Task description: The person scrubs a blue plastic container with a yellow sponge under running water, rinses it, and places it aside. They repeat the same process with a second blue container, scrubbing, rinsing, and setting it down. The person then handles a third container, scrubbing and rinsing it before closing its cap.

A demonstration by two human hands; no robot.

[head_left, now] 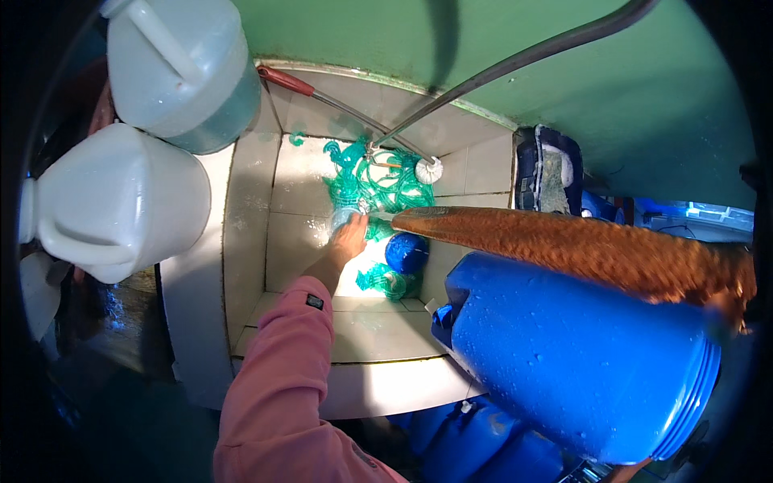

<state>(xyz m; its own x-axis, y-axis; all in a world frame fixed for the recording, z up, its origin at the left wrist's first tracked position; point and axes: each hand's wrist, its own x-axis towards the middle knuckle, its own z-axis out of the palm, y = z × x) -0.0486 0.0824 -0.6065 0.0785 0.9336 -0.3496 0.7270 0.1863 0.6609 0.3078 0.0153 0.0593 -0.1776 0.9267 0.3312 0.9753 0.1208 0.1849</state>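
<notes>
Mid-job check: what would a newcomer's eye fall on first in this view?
Probably the big blue container at lower right, with a long, tapered orange-brown object crossing the view just above it. Next, the bright green tangle in the sunlit tiled basin at centre, where the left hand reaches in from a pink sleeve.
</notes>
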